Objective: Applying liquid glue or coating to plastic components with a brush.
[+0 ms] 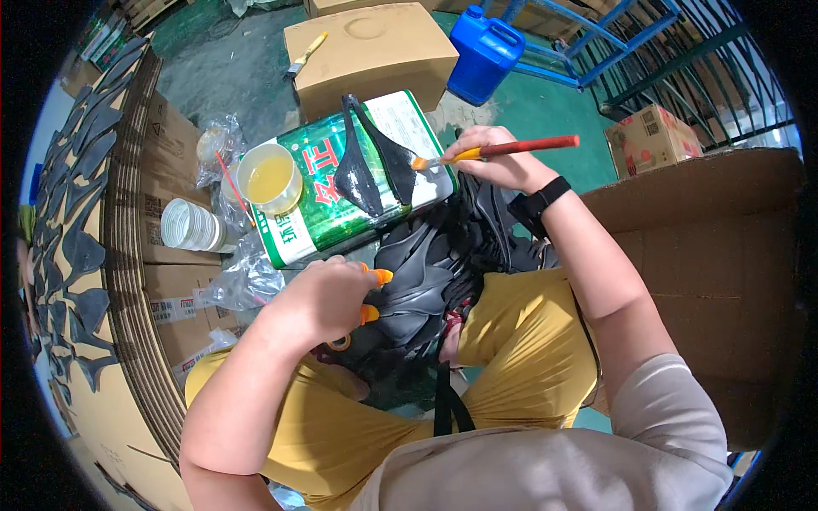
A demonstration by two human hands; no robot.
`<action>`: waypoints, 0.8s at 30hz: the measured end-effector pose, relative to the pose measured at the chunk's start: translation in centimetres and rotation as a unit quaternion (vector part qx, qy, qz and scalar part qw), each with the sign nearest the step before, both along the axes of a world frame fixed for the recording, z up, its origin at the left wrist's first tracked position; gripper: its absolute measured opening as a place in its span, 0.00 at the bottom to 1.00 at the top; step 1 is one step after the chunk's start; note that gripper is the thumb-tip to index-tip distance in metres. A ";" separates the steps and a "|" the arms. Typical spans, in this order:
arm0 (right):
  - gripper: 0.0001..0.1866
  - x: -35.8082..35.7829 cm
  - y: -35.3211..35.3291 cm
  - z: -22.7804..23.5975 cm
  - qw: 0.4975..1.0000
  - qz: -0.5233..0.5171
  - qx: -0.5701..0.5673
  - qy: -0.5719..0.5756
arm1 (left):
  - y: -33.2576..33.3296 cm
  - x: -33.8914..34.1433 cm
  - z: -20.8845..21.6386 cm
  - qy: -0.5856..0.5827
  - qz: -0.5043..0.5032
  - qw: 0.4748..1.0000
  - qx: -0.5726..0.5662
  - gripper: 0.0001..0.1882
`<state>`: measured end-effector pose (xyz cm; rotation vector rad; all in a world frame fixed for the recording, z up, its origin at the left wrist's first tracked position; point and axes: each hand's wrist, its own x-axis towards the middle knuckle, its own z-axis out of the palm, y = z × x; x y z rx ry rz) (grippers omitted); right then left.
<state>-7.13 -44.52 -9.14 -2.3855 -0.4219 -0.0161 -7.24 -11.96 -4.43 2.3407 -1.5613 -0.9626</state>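
Note:
My right hand (501,162) grips a paintbrush (528,146) with a red and yellow handle. Its bristles touch a glossy black moulded piece (394,162), two broad lobes tapering to a narrow top, lying on a green and white tin (298,238). Lower down, my left hand (328,298) hovers with thumb and finger apart, orange covers on their tips and nothing visible between them. Below it and beside the tin lies a heap of similar black pieces (417,255). A white cup of yellow liquid (270,179) stands on the tin's left end.
Left are stacked white cups (189,226), plastic bags (243,277) and stacked cardboard (128,213) bearing many black pieces (85,255). Beyond the tin, a carton (375,51) holds another brush (307,55), beside a blue jerrycan (486,55). An open cardboard box (699,281) stands right.

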 end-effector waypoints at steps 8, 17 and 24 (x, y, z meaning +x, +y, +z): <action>0.10 0.2 1.3 0.9 0.994 -0.097 0.043 0.010 | -0.3 -0.2 -0.1 0.005 -0.002 1.000 -0.013 0.16; 0.09 -0.4 1.0 1.5 0.990 -0.084 0.037 0.106 | -0.1 -0.1 -0.7 0.016 0.008 0.999 -0.036 0.17; 0.07 -0.3 1.0 0.5 0.998 -0.041 0.043 0.036 | -0.5 -0.3 0.2 0.010 0.001 1.000 -0.006 0.17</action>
